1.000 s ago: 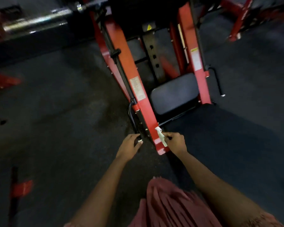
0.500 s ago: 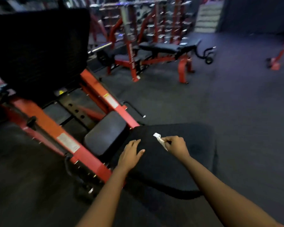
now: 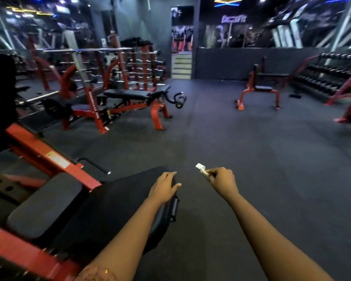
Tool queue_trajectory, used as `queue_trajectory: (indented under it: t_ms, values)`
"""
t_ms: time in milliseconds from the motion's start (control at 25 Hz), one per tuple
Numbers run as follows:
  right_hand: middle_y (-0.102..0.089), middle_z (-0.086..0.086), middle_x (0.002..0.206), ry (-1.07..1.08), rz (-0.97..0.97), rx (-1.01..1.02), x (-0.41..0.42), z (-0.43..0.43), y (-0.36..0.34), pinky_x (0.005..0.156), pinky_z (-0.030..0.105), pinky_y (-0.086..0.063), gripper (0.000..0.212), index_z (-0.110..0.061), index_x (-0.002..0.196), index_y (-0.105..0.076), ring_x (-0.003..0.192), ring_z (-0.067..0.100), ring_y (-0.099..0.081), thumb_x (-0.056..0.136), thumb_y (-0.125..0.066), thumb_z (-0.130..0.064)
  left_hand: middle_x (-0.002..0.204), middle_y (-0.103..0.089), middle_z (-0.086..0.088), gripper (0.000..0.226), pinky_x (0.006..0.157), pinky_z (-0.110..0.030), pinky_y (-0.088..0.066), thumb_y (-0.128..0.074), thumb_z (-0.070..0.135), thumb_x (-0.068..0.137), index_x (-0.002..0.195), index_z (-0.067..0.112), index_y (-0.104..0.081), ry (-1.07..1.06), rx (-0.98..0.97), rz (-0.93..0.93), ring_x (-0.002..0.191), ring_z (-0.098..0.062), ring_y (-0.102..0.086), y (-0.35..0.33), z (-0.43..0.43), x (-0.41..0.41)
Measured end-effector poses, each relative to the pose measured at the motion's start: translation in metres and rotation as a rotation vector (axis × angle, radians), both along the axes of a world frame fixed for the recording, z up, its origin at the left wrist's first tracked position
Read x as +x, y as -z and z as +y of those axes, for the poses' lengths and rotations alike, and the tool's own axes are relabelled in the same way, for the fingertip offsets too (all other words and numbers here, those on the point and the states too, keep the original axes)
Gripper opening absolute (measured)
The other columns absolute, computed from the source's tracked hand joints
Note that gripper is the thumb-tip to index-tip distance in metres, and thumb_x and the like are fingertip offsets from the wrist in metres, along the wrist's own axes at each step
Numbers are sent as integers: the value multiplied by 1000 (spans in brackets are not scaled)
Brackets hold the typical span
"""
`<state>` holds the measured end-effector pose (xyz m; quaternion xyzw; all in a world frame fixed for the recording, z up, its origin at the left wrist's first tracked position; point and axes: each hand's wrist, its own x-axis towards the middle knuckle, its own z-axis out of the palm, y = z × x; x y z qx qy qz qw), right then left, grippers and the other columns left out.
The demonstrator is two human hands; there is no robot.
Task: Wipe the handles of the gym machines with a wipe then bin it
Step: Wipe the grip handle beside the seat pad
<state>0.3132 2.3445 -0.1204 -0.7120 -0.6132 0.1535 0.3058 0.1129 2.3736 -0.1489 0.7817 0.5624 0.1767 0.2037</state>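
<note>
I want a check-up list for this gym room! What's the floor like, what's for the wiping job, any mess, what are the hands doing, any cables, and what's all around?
Surface: dark rubber floor.
Job's things: crumpled white wipe; red machine with a thin black side handle; no bin seen.
Clutter: one small dark thing on the floor by the dumbbell rack.
Hands: right hand pinches the wipe; left hand is open over the edge of the black pad.
Cables: nothing seen.
Surroundings: near bench, far bench, barbell rack, stairs at the back.
</note>
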Motion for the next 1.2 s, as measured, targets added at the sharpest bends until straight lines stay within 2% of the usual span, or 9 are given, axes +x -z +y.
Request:
queue_trajectory:
  t_ms: [80, 240, 400, 560, 640, 760, 920, 1080, 1200]
  values:
    - [-66, 11, 69, 56, 2, 18, 53, 5, -3, 54, 25, -32, 19, -17, 101, -73, 57, 15, -48, 90, -57, -21, 146, -34, -7, 56, 108, -39, -34, -47, 37, 95, 144, 15, -30, 58, -1, 24, 133, -24, -35, -6, 17, 55]
    - [-54, 7, 62, 94, -44, 23, 138, 46, -5, 51, 26, -29, 21, -17, 96, -74, 59, 18, -48, 91, -56, -27, 144, -36, -5, 59, 108, -38, -34, -51, 41, 92, 143, 17, -33, 108, 36, 50, 132, -23, -36, -6, 73, 147]
    - [-70, 12, 91, 60, -53, -11, 205, 136, -13, 54, 23, -31, 20, -20, 105, -71, 67, 16, -50, 90, -57, -24, 143, -37, -3, 63, 112, -39, -28, -51, 46, 91, 144, 19, -31, 62, 111, 144, 132, -22, -37, -9, 163, 218]
    - [-71, 11, 94, -31, -131, -2, 238, 239, -33, 61, 26, -32, 22, -19, 106, -70, 70, 22, -55, 91, -56, -25, 147, -32, -5, 61, 116, -41, -20, -47, 43, 94, 145, 18, -27, -67, 171, 224, 137, -22, -31, -21, 263, 251]
    - [-71, 10, 96, -84, -131, 11, 246, 294, -38, 63, 31, -38, 22, -18, 107, -70, 81, 28, -62, 91, -56, -22, 148, -30, -7, 60, 116, -41, -19, -46, 41, 94, 145, 17, -25, -141, 174, 218, 138, -23, -29, -23, 309, 258]
    - [-71, 8, 98, -188, -124, -19, 245, 379, -31, 73, 35, -49, 23, -18, 109, -69, 84, 26, -63, 91, -54, -17, 150, -28, -9, 62, 117, -42, -19, -48, 39, 94, 146, 17, -23, -259, 147, 227, 140, -23, -26, -17, 376, 250]
    - [-71, 9, 99, -374, -135, 14, 229, 496, -29, 69, 31, -47, 26, -20, 110, -68, 84, 27, -64, 91, -52, -17, 151, -26, -10, 62, 116, -43, -21, -49, 39, 94, 146, 17, -25, -430, 147, 264, 140, -24, -26, -14, 464, 228]
    - [-70, 10, 107, -605, -108, 41, 200, 619, -38, 85, 37, -51, 27, -21, 110, -69, 97, 30, -63, 88, -53, -17, 149, -29, -11, 60, 116, -43, -22, -50, 38, 94, 145, 16, -27, -666, 105, 248, 138, -25, -28, -15, 541, 205]
    - [-69, 10, 108, -761, -125, 41, 169, 693, -42, 85, 35, -50, 30, -22, 112, -67, 97, 30, -63, 87, -51, -15, 148, -30, -11, 61, 115, -41, -23, -50, 39, 93, 145, 16, -27, -816, 59, 265, 136, -26, -31, -18, 580, 178]
